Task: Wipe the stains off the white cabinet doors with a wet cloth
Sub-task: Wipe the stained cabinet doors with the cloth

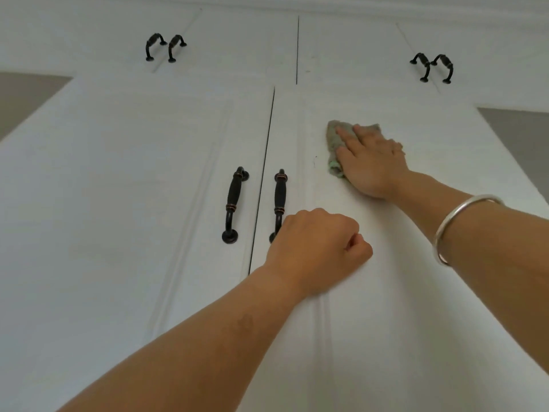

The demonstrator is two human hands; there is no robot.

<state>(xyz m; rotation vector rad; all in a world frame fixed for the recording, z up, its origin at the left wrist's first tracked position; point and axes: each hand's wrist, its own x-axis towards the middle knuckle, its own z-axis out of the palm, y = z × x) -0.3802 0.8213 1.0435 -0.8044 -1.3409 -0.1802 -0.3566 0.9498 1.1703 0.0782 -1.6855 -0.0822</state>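
Note:
Two tall white cabinet doors fill the view, the left door (133, 179) and the right door (386, 278), split by a dark seam. My right hand (372, 162) lies flat with straight fingers on a grey-green cloth (334, 138), pressing it to the upper part of the right door. A few small dark specks (315, 163) mark the door just left of the cloth. My left hand (318, 248) is curled into a fist and leans on the right door lower down, beside the right door's black handle (279, 200). It holds nothing.
The left door's black handle (234, 203) stands beside the seam. Above are smaller upper doors with paired black handles at the left (165, 46) and right (433, 66). A faint mark (307, 71) shows on an upper door. A silver bangle (457, 224) circles my right forearm.

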